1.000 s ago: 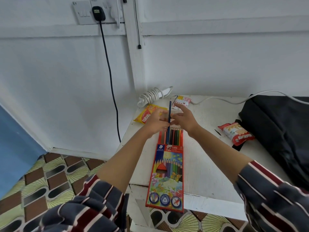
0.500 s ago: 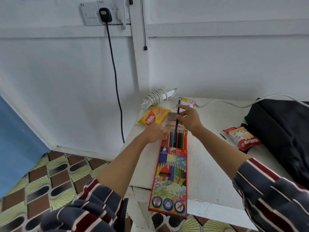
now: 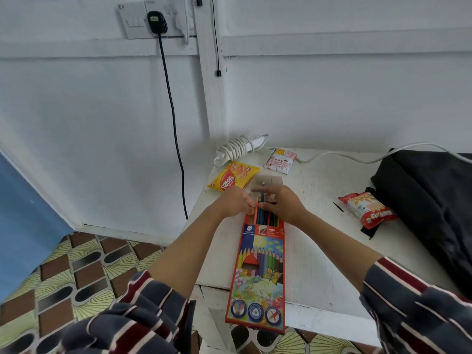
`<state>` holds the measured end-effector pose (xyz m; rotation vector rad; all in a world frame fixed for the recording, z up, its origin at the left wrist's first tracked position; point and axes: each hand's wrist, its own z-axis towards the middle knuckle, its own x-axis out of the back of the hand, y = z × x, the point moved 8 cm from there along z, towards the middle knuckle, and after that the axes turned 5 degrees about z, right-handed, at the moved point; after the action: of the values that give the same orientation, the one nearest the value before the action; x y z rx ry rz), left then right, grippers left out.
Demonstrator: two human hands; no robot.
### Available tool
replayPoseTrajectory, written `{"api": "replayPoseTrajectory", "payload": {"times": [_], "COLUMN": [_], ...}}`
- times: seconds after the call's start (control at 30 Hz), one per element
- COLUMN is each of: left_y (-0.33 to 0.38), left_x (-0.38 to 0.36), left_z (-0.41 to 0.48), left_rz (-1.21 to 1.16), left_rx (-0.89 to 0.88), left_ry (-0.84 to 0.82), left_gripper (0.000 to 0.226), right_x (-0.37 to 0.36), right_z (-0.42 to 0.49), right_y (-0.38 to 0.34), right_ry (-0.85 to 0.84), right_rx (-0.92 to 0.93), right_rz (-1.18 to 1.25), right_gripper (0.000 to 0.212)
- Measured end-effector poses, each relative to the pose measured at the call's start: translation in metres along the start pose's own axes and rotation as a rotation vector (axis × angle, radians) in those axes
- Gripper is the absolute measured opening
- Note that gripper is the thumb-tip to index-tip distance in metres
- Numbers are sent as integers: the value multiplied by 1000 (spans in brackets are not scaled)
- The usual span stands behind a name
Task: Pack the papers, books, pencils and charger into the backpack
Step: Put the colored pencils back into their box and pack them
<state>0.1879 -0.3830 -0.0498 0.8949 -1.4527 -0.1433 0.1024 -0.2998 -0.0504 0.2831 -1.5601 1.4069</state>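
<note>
**Hands at the pencil box**

Mid-frame on a white table, the pencil box lies open. The right hand pinches a blue pencil at its mouth; the left hand pinches the box's edge. A black backpack sits at right.

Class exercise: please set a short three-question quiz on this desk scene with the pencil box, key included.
1. True or false: the orange cardboard coloured-pencil box juts past the white painted table's near edge.
2. Which lies nearest the black fabric backpack? A yellow wafer packet; B red snack packet; C white coiled power strip.
3. Fill in: the right hand's grip pinches a dark blue ___ standing in the box's open end.
Key: 1 true; 2 B; 3 pencil.
</note>
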Motion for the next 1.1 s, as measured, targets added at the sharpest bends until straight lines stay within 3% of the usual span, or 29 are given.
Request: {"api": "replayPoseTrajectory", "payload": {"times": [0.23,0.43,0.5,0.7,0.77,0.93,1.1], "left_y": [1,1,2,1,7,51,119], "left_x": [0,-1,0,-1,6,31,22], "left_z": [-1,-1,-2,2,4,16,35], "left_rz": [-7,-19,-16,41,53,129,333], "left_rx": [3,20,29,26,9,-84,-254], "left_ry": [-19,-29,-27,-23,42,224,189], "left_gripper": [27,26,30,34,29,22,33], "right_x": [-7,-8,-9,-1,9,59,114], "right_z": [-12,-18,-22,-27,-24,-11,-16], "right_y": [-8,-7,-10,-14,-17,-14,10], "right_ry": [-193,-253,-278,-264,-189,19,43], "right_rx": [144,119,135,96,83,19,-107], "right_rz": [-269,-240,-132,-4,8,-213,-417], "right_gripper": [40,51,44,36,35,36,41]}}
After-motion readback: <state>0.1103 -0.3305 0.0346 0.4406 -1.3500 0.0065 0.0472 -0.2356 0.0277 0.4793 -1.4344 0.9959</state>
